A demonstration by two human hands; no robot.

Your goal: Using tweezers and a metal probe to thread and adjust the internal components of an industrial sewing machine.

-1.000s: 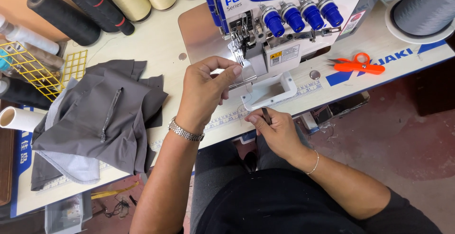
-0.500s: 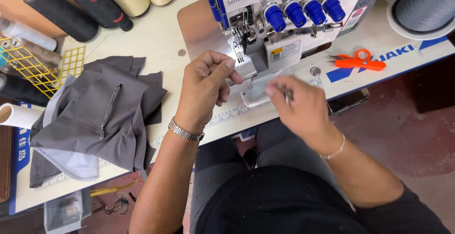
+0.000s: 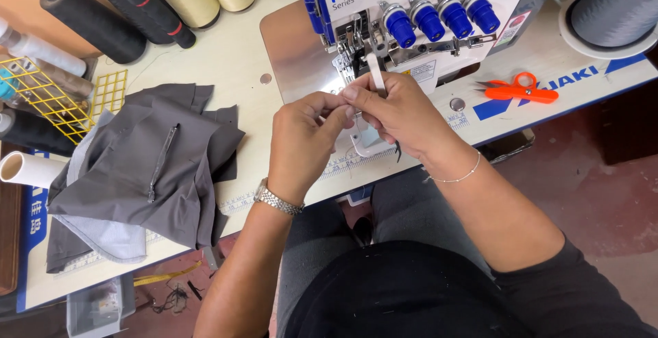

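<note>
White narrow strip (image 3: 374,71) now being pinched upright between right hand (image 3: 401,115) and left hand (image 3: 305,132), both closed on it, right having risen from table edge, meeting before blue-and-white overlock machine (image 3: 411,16), threading-style prep apparently continuing.

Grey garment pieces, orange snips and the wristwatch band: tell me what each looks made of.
Grey garment pieces: woven cloth, matte, judging by soft folds and a sewn zip; a lighter striped lining shows at the lower edge. Orange snips: handles look like glossy plastic, blades dark metal. Wristwatch band on the left hand: silvery linked metal, going by its shine.
</note>
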